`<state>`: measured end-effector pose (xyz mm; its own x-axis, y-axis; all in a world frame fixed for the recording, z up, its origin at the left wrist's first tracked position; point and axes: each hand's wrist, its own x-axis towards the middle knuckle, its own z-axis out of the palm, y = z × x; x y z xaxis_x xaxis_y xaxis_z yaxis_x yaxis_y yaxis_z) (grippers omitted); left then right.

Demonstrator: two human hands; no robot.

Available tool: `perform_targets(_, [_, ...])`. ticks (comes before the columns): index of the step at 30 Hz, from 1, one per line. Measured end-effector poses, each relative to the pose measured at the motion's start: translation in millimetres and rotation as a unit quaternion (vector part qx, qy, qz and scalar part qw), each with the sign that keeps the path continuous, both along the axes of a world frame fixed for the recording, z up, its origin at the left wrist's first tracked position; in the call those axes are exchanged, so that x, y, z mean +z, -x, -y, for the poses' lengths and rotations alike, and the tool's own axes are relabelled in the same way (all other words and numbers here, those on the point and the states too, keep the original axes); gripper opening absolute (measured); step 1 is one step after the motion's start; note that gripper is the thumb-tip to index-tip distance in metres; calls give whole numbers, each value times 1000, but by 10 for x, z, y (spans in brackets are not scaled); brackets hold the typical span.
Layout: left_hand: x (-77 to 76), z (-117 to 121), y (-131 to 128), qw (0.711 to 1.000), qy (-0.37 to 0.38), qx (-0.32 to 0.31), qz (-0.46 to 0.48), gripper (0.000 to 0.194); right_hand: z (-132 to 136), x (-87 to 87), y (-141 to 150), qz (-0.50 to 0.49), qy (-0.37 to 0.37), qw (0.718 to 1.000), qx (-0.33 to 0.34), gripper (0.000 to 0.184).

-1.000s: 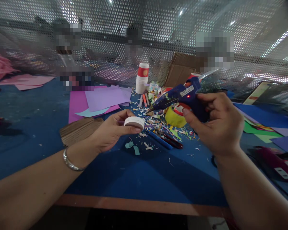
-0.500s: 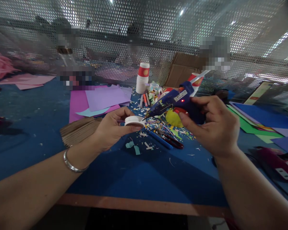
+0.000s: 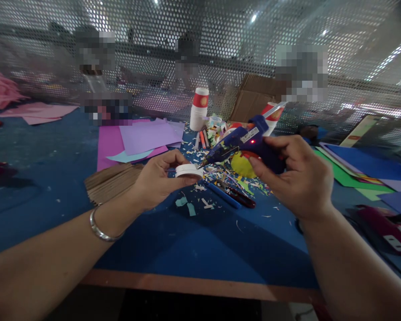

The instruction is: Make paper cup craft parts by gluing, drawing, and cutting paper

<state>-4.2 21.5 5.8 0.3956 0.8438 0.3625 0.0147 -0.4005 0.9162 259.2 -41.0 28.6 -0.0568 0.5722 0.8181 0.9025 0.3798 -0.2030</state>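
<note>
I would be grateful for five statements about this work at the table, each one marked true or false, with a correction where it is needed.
1. The left grip holds a white disc. True.
2. The right grip holds a glue gun. True.
3. No part of the gun glows. False: a red light is lit on it.
4. The gun's nozzle points towards the disc. True.
5. Both wrists are bare. False: the left one wears a bracelet.

Dim scene: white light (image 3: 253, 18) glints through the perforated screen (image 3: 220, 26) beyond my right hand (image 3: 300, 178); a soft shadow (image 3: 254, 240) darkens the blue table (image 3: 173, 261) left of it. Pixelated patches (image 3: 302, 71) hide background; edges look stretched, blurry.
</note>
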Motion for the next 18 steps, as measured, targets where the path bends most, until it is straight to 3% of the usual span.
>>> perform_targets(18, [-64,-22,18,1000,23,-2,6,28,39,43,-21,40,-13,999,-16,26])
